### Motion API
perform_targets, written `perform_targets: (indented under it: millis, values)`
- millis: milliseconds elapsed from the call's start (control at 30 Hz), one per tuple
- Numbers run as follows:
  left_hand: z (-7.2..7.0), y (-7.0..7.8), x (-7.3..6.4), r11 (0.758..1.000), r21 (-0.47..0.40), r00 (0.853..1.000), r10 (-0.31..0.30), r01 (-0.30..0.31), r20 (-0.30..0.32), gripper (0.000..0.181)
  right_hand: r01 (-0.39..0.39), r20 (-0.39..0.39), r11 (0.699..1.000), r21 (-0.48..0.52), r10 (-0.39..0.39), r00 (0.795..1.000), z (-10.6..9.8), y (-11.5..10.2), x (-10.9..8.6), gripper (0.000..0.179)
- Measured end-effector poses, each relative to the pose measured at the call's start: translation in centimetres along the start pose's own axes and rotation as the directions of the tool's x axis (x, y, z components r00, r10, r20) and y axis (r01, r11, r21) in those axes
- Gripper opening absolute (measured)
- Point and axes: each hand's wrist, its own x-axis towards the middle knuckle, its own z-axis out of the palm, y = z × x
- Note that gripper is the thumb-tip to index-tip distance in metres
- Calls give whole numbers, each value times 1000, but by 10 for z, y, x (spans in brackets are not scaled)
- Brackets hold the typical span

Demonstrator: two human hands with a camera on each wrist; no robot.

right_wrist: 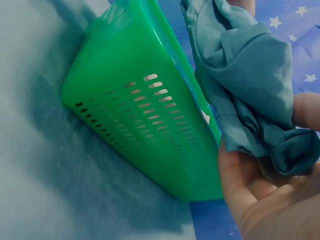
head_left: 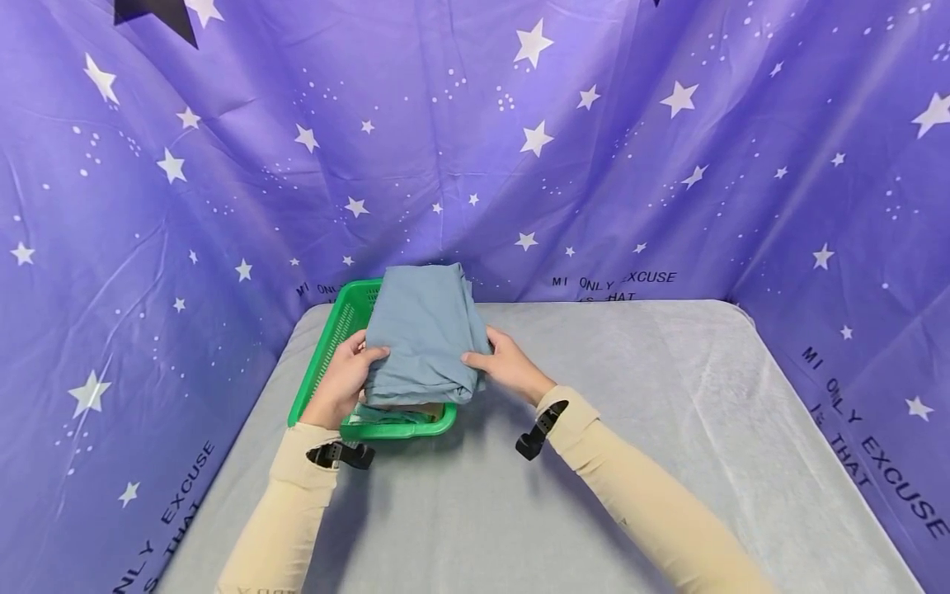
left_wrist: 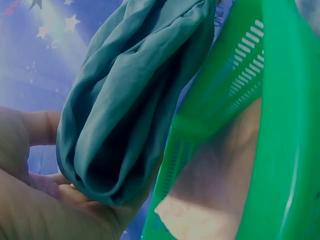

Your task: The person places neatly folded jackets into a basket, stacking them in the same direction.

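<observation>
A folded blue-grey cloth (head_left: 425,334) is held between both hands over the green plastic basket (head_left: 321,363). The left hand (head_left: 343,381) grips the cloth's left edge, thumb on top and fingers beneath. At the right edge the right hand (head_left: 514,369) pinches it the same way. Loose rounded folds of the cloth (left_wrist: 125,95) show in the left wrist view, above the basket's rim. A stitched seam runs along the cloth (right_wrist: 240,75) in the right wrist view. Inside the basket lies a pale pinkish cloth (left_wrist: 210,185), and a green fabric (head_left: 386,415) shows near its front.
The basket stands at the back left of a table with a grey cover (head_left: 594,462). Purple curtains (head_left: 475,148) with white stars hang behind and on both sides. Each wrist wears a black strap with a small camera (head_left: 530,444).
</observation>
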Motion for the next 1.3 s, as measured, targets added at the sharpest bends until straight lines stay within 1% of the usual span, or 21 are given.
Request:
perform_targets:
  millis: [67, 200, 400, 567, 667, 767, 900, 967, 1033, 1133, 1167, 1300]
  values:
    - [-4, -1, 3, 1000, 3, 1000, -9, 9, 6, 48, -14, -3, 1000, 6, 14, 1000, 3, 0, 4, 57]
    - [-13, -3, 9, 999, 15, 999, -30, 30, 15, 53, -38, -10, 999, -14, 38, 999, 8, -1, 11, 52]
    - [-24, -4, 14, 999, 16, 999, -45, 45, 22, 58, -83, 11, 997, 8, 82, 997, 15, -3, 22, 50]
    - [-32, -6, 18, 997, 12, 996, -81, 81, 27, 58, -106, 38, 994, 0, 106, 994, 20, -7, 28, 49]
    - [-36, -8, 21, 994, 19, 994, -107, 107, 28, 62, -133, 47, 991, -3, 133, 990, 23, -10, 31, 52]
    - [-39, -10, 24, 992, 26, 992, -121, 120, 39, 66, -164, 46, 986, -2, 164, 985, 25, -13, 33, 58]
    - [-42, -11, 27, 991, 20, 990, -131, 130, 46, 61, -199, 39, 980, -6, 199, 979, 28, -18, 34, 69]
    - [-42, -6, 25, 991, 24, 989, -136, 135, 52, 59, -208, 35, 978, -11, 208, 978, 30, -19, 34, 72]
    - [-42, -6, 26, 990, 34, 989, -138, 136, 53, 58, -212, 26, 977, -21, 213, 977, 31, -20, 32, 76]
    - [-43, -6, 27, 989, 62, 988, -141, 138, 55, 63, -205, 1, 977, -65, 206, 979, 34, -21, 29, 80]
    - [-44, -10, 30, 987, 80, 989, -143, 139, 48, 66, -196, -7, 977, -84, 196, 981, 35, -21, 27, 82]
    - [-45, -13, 33, 977, 140, 986, -164, 158, 30, 76, -160, -52, 966, -204, 152, 987, 39, -23, 23, 81]
